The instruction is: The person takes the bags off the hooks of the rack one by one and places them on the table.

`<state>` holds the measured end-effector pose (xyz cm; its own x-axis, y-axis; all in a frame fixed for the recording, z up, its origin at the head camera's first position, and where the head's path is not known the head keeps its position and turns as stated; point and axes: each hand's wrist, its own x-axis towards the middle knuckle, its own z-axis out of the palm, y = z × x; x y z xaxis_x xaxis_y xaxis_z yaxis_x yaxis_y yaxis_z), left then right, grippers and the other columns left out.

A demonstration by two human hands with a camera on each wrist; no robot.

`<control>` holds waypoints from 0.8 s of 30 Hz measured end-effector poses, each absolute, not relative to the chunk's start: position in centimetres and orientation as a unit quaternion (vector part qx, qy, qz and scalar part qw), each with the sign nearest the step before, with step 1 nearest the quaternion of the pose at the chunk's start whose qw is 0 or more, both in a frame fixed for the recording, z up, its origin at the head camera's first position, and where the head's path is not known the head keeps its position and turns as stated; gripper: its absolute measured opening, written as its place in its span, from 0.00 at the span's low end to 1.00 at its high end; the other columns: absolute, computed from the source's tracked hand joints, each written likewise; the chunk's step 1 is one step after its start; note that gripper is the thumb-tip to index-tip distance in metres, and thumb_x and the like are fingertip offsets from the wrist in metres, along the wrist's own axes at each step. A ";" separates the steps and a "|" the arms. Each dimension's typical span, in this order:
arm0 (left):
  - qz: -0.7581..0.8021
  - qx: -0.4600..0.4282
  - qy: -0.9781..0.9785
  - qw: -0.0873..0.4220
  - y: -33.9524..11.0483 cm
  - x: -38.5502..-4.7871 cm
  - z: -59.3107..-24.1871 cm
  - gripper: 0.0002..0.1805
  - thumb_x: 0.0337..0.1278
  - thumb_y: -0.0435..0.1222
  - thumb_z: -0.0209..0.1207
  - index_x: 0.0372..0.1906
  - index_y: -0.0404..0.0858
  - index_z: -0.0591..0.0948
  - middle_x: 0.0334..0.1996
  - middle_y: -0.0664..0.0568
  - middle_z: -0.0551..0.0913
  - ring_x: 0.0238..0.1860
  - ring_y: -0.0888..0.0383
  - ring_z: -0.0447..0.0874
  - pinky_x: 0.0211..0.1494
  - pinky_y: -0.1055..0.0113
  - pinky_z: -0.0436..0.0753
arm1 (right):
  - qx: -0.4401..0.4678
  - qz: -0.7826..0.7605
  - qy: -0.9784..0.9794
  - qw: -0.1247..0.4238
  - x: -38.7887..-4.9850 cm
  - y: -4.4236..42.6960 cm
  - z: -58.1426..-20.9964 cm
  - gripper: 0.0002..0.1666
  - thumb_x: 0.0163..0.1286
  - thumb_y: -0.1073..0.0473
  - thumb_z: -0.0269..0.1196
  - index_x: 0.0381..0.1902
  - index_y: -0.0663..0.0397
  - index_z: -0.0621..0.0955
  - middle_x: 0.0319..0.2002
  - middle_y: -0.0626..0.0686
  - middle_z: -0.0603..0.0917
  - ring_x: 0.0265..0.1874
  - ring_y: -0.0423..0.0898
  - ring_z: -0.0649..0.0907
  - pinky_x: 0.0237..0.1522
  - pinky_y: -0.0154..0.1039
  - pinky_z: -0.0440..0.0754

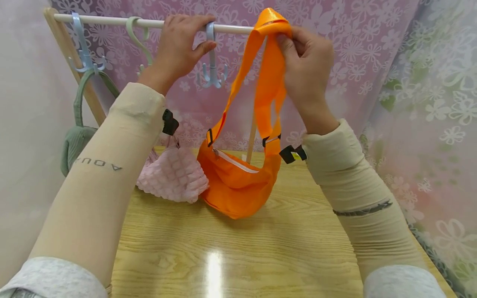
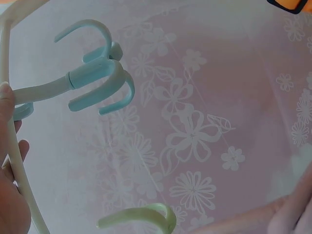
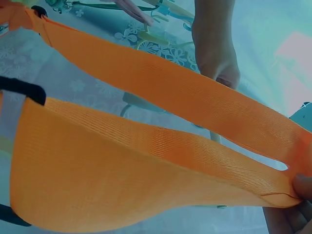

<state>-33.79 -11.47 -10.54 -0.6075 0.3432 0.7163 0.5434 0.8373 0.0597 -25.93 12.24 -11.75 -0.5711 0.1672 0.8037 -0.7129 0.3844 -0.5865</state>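
Note:
An orange waist bag [image 1: 236, 186] with a pale zip hangs by its strap [image 1: 266, 82] from my right hand [image 1: 311, 70]. Thumb and fingers pinch the strap's folded top, which is at the height of the white rail [image 1: 149, 21]. To its left, my left hand [image 1: 180, 43] grips a light blue multi-prong hook [image 1: 211, 62] where it hangs on the rail. In the left wrist view, the thumb presses the stem of the blue hook [image 2: 92, 73], its prongs bare. The orange strap [image 3: 170, 92] fills much of the right wrist view.
Further left on the rail hang another blue hook [image 1: 85, 56], carrying a green bag [image 1: 76, 140], and a green hook [image 1: 139, 39]. A pink quilted bag [image 1: 175, 174] hangs low beside the orange one. Below is a wooden table [image 1: 238, 252]; a floral curtain stands behind.

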 end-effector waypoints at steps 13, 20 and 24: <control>-0.124 -0.252 -0.891 0.355 -11.7 -33.8 -10.5 0.32 0.68 0.48 0.54 0.73 0.44 0.65 0.66 0.50 0.73 0.68 0.49 0.65 0.76 0.62 0.46 | 0.186 0.563 -0.678 0.434 -24.3 15.0 -10.7 0.13 0.66 0.61 0.64 0.44 0.62 0.87 0.42 0.56 0.88 0.37 0.41 0.87 0.46 0.32 0.83; -0.118 -0.263 -0.887 0.362 -11.7 -33.6 -10.4 0.31 0.68 0.47 0.54 0.73 0.43 0.65 0.66 0.48 0.73 0.68 0.48 0.66 0.76 0.61 0.47 | 0.195 0.599 -0.645 0.433 -23.6 16.4 -10.1 0.10 0.63 0.63 0.65 0.39 0.63 0.88 0.38 0.56 0.88 0.37 0.44 0.88 0.46 0.34 0.83; -0.116 -0.265 -0.886 0.363 -11.9 -33.6 -10.4 0.31 0.69 0.47 0.54 0.72 0.42 0.66 0.65 0.47 0.74 0.68 0.47 0.66 0.76 0.61 0.47 | 0.183 0.606 -0.643 0.431 -22.9 16.9 -9.8 0.09 0.62 0.63 0.66 0.38 0.62 0.88 0.37 0.55 0.88 0.35 0.43 0.87 0.45 0.33 0.83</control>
